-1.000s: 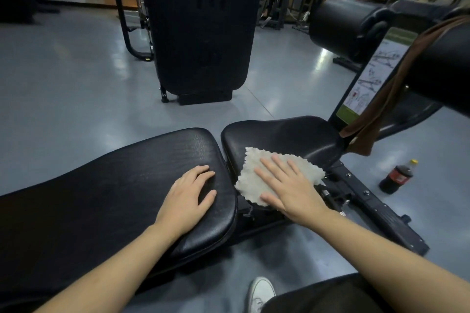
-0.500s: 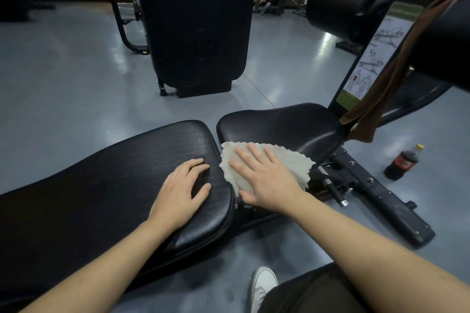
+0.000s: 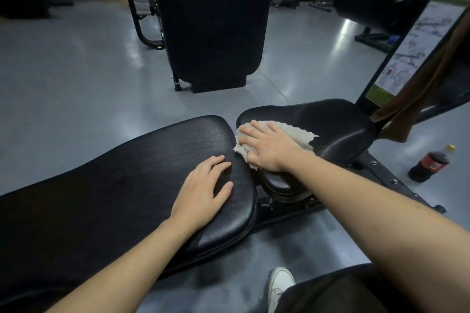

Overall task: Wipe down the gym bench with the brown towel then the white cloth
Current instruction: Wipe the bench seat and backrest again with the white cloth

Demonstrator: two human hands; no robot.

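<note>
Shoe: white sneaker [image 3: 279, 284] on the grey floor [image 3: 76, 79] at the bottom edge, next to a dark-trousered knee [image 3: 343, 290].
Left hand: left hand [image 3: 203, 189] lies palm down, fingers slightly spread, on the near right end of the long pad [image 3: 114, 180] of the gym bench. It grips nothing; flat contact only.
Right hand: right hand [image 3: 268, 146] pressed flat, fingers extended and pointing left, on top of the white cloth [image 3: 297, 133]. Not closed around it; the palm pins it down.
White cloth: bunched under the right hand at the left edge of the seat pad [image 3: 338, 127], just beside the gap between the two pads. Frayed edge sticks out to the right of the hand.
Bench frame: black metal rail [image 3: 386, 173] with bolts runs under the seat pad toward the right.
Bottle: dark cola bottle [image 3: 429, 164], red label, yellow cap, standing on the floor right of the rail, apart from the bench.
Brown towel: brown towel [image 3: 427, 91] hangs over a padded part at the right edge, its lower end just beside the far right of the seat pad. Neither hand touches it.
Chart: exercise chart [image 3: 412, 51] on a tilted panel behind the towel.
Far: large black upright pad [image 3: 213, 20] of another machine, standing on the floor beyond the bench.
</note>
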